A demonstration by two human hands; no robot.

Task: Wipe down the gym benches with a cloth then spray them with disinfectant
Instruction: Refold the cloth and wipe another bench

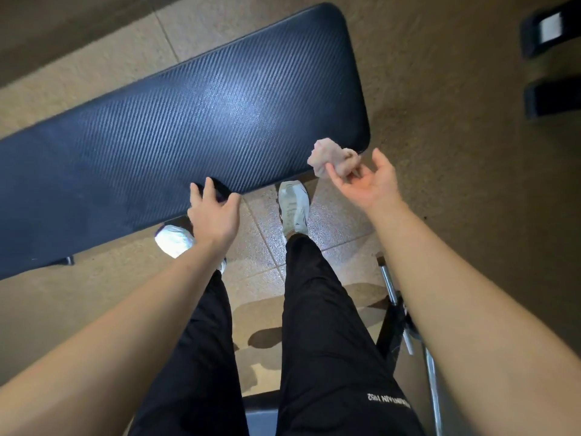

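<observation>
A long dark blue padded gym bench (176,121) runs diagonally across the view from the lower left to the upper right. My left hand (213,215) hovers at the bench's near edge with its fingers spread and nothing in it. My right hand (367,180) is just off the bench's right corner. Its thumb and fingertips pinch a crumpled pale pink cloth (330,157), which hangs over that corner. No spray bottle is in view.
My legs in black trousers and white shoes (294,206) stand on the tan tiled floor right beside the bench. Black dumbbells (548,29) lie at the upper right. A chrome bar and dark frame (391,297) rise at the lower right.
</observation>
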